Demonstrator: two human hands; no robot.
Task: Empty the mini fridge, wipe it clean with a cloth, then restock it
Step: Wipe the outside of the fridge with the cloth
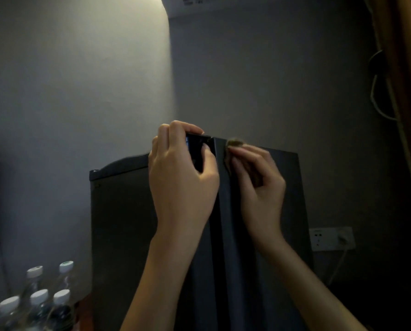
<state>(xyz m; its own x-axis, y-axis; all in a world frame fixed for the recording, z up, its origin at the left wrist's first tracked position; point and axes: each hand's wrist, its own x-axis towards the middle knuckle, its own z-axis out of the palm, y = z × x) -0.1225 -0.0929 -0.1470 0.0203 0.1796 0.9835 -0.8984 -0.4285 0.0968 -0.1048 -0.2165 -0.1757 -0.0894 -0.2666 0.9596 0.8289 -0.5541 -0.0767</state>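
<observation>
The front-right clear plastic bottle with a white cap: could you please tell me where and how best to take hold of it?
Probably by the neck just under the white cap, coming from above: the clear plastic bottle stands upright, crowded by other bottles, so its sides look hard to reach.

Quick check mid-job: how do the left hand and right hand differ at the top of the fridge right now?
The left hand grips the dark top corner of the fridge; the right hand pinches a small brownish wad, possibly the cloth. The left hand is brightly lit; the right hand sits in shadow. Both are raised at the fridge's top edge with fingers curled.
</observation>
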